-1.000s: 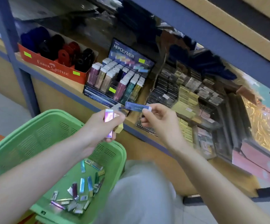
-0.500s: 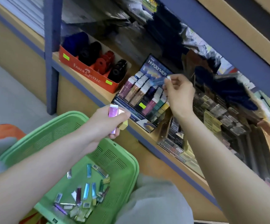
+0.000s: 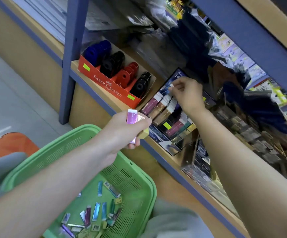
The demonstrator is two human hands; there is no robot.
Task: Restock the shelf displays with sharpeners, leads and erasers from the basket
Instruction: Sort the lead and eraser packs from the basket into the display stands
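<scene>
Hands both loaded: right hand point(image 3: 188, 96) pinches a slim blue lead case point(image 3: 166, 90) between thumb and fingertips, over the back rows of the tiered lead display point(image 3: 163, 115). Left hand point(image 3: 122, 133) grips a pink-sleeved eraser point(image 3: 132, 118) plus a yellowish block point(image 3: 143, 134), held above the green basket point(image 3: 53, 152).

Step in hand looks like slotting the blue case into its row. To do it well, match the colour column, keep the white cap up like its neighbours, and slide it down without knocking the tightly packed front ones. Left-hand stock should wait clear of the display.

Loose cases and erasers point(image 3: 96, 212) lie on the basket floor — plenty left to shelve.

Display sits on a wooden shelf point(image 3: 105, 103) with blue metal edging, just beside a red sharpener box point(image 3: 105, 81). Darker boxed stock to the right is too blurred to read. Grey floor point(image 3: 10, 100) below.
</scene>
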